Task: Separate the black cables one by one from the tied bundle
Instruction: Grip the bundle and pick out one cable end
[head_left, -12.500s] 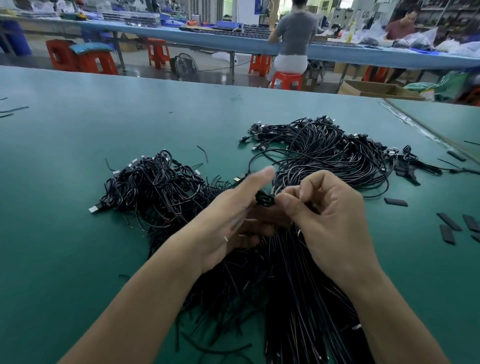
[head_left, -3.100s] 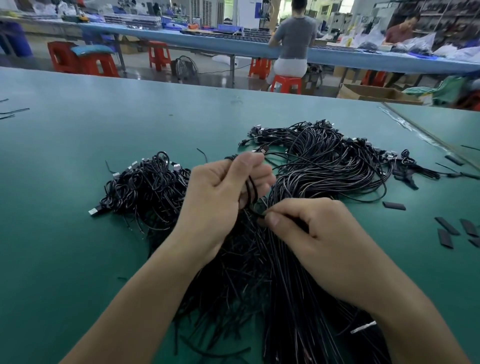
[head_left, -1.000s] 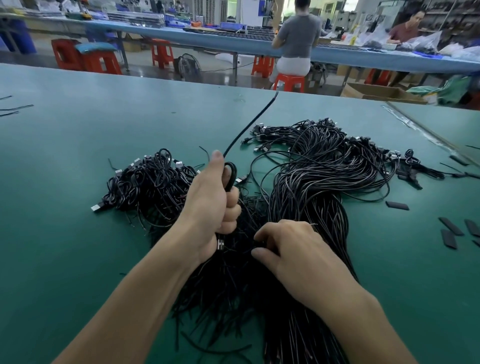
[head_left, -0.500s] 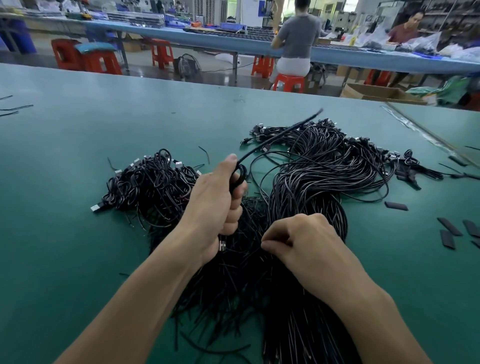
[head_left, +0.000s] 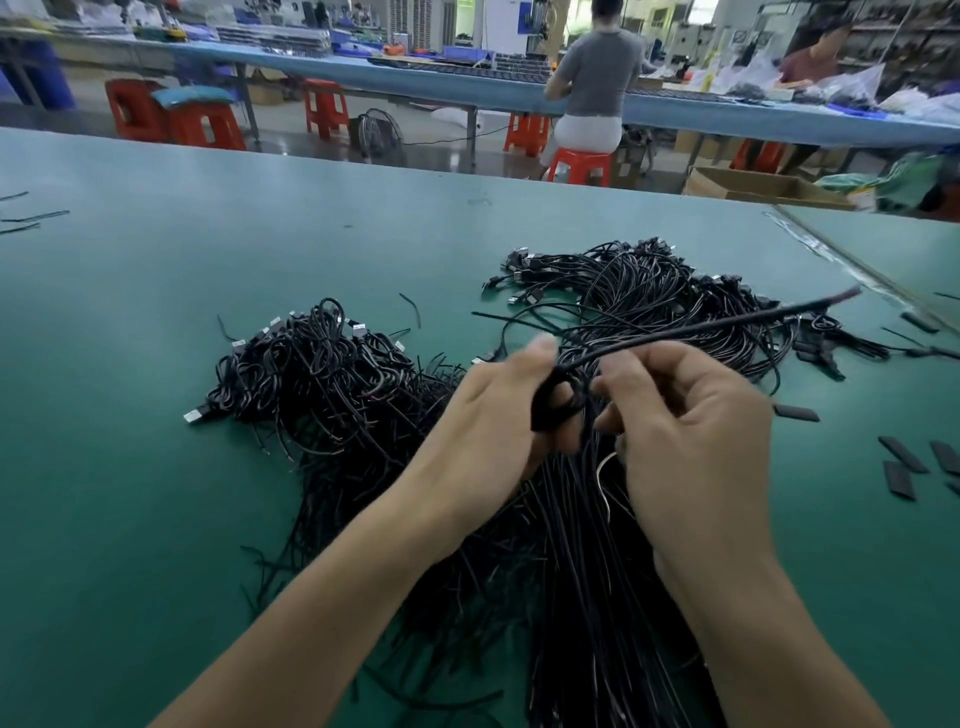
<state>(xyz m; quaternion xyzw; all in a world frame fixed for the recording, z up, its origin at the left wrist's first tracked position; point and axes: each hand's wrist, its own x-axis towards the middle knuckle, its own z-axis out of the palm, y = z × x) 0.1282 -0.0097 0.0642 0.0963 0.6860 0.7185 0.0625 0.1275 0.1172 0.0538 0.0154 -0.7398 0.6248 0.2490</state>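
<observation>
Hands both raised over the bundle (head_left: 587, 597), which lies on the green counter (head_left: 130, 467) and runs from under my wrists toward me. Left hand (head_left: 483, 421) grips one cable (head_left: 701, 326) wound in a small loop, fingers and thumb wrapped round it. The free end sticks out straight to the right, above the far heap (head_left: 649, 291). Right hand (head_left: 696, 436) is just beside the left, fingers curled up against the loop. It is blurred, so I cannot tell if they pinch it or only touch. Left of my left hand a pile (head_left: 311, 384) of coiled cables with plugs lies on the counter. Flat black strips (head_left: 904, 462) lie at the right, apart from the cables.
</observation>
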